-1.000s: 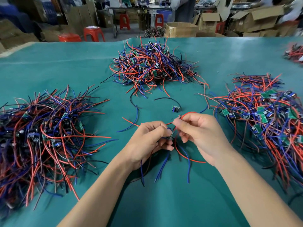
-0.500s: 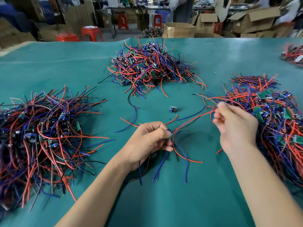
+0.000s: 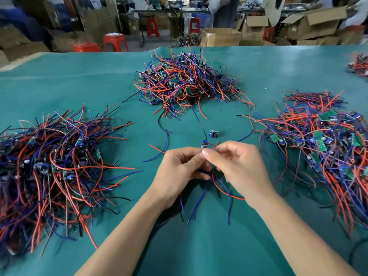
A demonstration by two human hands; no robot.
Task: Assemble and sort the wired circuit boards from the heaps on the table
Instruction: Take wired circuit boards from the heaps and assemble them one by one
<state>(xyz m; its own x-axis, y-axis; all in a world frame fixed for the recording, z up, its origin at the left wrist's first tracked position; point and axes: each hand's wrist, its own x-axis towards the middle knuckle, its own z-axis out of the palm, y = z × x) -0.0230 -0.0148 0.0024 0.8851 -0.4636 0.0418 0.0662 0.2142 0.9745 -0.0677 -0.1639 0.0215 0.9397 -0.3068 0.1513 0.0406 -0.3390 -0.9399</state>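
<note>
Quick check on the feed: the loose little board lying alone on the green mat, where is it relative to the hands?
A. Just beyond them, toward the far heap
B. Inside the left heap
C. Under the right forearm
A: the loose board lies on the mat just beyond the left hand and right hand, short of the far heap.

Red, blue and black wires (image 3: 189, 84) on teal table cover (image 3: 99, 80)

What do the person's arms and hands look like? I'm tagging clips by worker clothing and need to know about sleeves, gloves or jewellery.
Both arms are bare as far up as the frame shows, with no sleeves in view. The left hand and right hand wear no gloves. No rings, watch or wristband show on the sides the camera sees. The nails that show on the fingers look short and unpainted.
</note>
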